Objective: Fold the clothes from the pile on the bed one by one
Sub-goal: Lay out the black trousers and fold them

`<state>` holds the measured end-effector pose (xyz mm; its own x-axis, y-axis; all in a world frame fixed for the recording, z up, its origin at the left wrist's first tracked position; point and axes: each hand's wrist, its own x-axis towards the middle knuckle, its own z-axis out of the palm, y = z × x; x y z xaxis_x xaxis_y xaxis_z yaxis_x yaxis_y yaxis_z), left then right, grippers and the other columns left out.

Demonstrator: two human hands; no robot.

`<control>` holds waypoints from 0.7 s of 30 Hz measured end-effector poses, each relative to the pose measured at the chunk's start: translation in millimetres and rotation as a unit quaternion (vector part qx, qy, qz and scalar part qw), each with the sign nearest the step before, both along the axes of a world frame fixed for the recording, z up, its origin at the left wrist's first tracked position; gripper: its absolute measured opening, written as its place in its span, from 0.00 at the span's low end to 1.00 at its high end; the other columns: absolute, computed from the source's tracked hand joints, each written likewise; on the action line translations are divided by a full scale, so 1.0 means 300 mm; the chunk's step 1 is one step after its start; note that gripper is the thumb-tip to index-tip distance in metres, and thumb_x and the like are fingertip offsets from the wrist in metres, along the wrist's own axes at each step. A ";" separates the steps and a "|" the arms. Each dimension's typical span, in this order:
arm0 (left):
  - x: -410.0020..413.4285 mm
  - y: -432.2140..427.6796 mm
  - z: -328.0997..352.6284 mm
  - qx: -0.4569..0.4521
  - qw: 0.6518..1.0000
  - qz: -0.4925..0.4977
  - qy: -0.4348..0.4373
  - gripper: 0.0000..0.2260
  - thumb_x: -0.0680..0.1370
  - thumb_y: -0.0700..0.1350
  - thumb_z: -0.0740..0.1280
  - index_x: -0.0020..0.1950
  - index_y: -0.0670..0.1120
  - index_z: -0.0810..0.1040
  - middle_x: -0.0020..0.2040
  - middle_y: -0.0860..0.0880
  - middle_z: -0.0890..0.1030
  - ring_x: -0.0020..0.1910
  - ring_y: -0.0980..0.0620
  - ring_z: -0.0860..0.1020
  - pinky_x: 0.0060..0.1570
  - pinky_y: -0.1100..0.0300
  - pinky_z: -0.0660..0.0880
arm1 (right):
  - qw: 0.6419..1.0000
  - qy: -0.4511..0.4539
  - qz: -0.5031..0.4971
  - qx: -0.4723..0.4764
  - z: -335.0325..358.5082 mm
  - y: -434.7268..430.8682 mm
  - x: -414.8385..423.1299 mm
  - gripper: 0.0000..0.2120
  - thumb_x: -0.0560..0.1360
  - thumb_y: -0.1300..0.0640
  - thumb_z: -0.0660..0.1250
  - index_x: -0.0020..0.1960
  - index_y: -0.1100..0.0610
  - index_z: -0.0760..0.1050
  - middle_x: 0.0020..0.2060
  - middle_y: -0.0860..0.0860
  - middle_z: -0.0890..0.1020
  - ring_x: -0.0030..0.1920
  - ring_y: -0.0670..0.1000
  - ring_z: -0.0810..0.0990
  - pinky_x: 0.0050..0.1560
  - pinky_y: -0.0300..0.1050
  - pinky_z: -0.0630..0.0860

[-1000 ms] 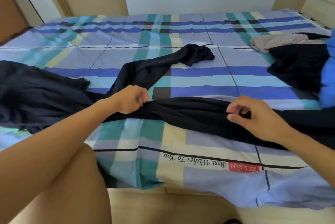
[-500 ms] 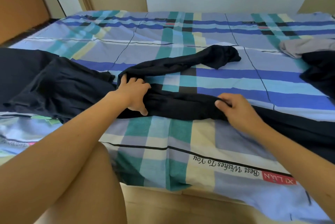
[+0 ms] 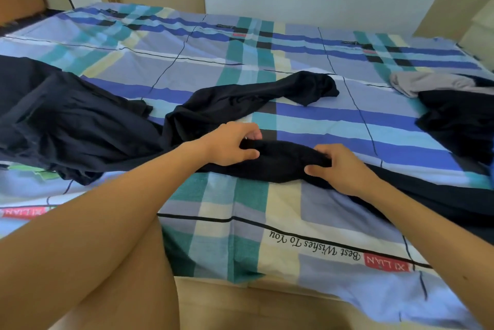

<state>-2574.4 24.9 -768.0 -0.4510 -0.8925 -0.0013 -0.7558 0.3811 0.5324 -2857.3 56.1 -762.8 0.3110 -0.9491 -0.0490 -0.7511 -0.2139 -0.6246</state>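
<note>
Black garment (image 3: 66,126) lies spread across the plaid bedsheet (image 3: 267,222) on my feed, its wide body heaped at the far left of the bed. From that heap one long limb of cloth, sleeve or leg I cannot tell, runs up and rightward and ends in a crumpled cuff near the middle of the sheet. A second limb runs along the near side, bunched into a thick roll, and carries on toward the right edge of my view.

The left hand (image 3: 230,145) grips this roll, fingers curled over its far side and thumb pressed against the near side. Just to its right, the right hand (image 3: 344,169) grasps the same roll, with thumb and curled fingers pinching the fabric. The two hands are close but apart, with a short hump of cloth between them.

Nearer the camera, printed upside down on the sheet, I read "Best Wishes To You" beside a red label (image 3: 386,263). At the far right sits the pile (image 3: 459,126), mostly black cloth, with a grey garment (image 3: 427,83) along its far edge.
</note>
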 end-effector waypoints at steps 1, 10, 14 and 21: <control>-0.033 0.005 -0.006 -0.004 1.000 -0.020 -0.003 0.11 0.77 0.51 0.71 0.58 0.50 0.77 0.55 0.53 0.81 0.55 0.53 0.79 0.57 0.56 0.74 | 1.000 -0.013 -0.006 -0.014 -0.003 -0.005 0.005 0.07 0.76 0.56 0.72 0.41 0.54 0.76 0.35 0.52 0.81 0.38 0.52 0.80 0.41 0.47 0.73; -0.100 -0.006 0.047 -0.134 0.978 0.041 0.153 0.06 0.79 0.40 0.64 0.42 0.42 0.77 0.38 0.47 0.79 0.39 0.48 0.76 0.42 0.54 0.71 | 0.994 0.073 -0.041 -0.069 0.019 0.014 -0.127 0.12 0.73 0.63 0.73 0.39 0.49 0.74 0.32 0.48 0.77 0.34 0.48 0.76 0.34 0.43 0.68; -0.104 -0.013 0.043 -0.131 0.975 0.062 0.168 0.08 0.80 0.40 0.63 0.41 0.43 0.72 0.34 0.48 0.75 0.33 0.54 0.70 0.35 0.61 0.63 | 0.990 0.105 -0.090 -0.038 0.014 0.022 -0.277 0.15 0.75 0.64 0.71 0.38 0.46 0.72 0.33 0.47 0.76 0.35 0.47 0.74 0.34 0.43 0.68; -0.106 -0.027 0.037 -0.151 0.969 0.075 0.179 0.09 0.83 0.44 0.60 0.43 0.49 0.71 0.36 0.51 0.75 0.36 0.50 0.72 0.37 0.56 0.66 | 0.991 0.073 -0.069 0.085 0.060 0.018 -0.395 0.05 0.82 0.53 0.64 0.47 0.49 0.76 0.39 0.49 0.80 0.42 0.55 0.80 0.44 0.46 0.72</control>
<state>-2606.2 16.8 -756.7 -0.2400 -0.8837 0.4019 -0.6022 0.4602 0.6523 -2975.6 61.6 -744.9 0.1573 -0.9564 -0.2460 -0.8506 -0.0047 -0.5258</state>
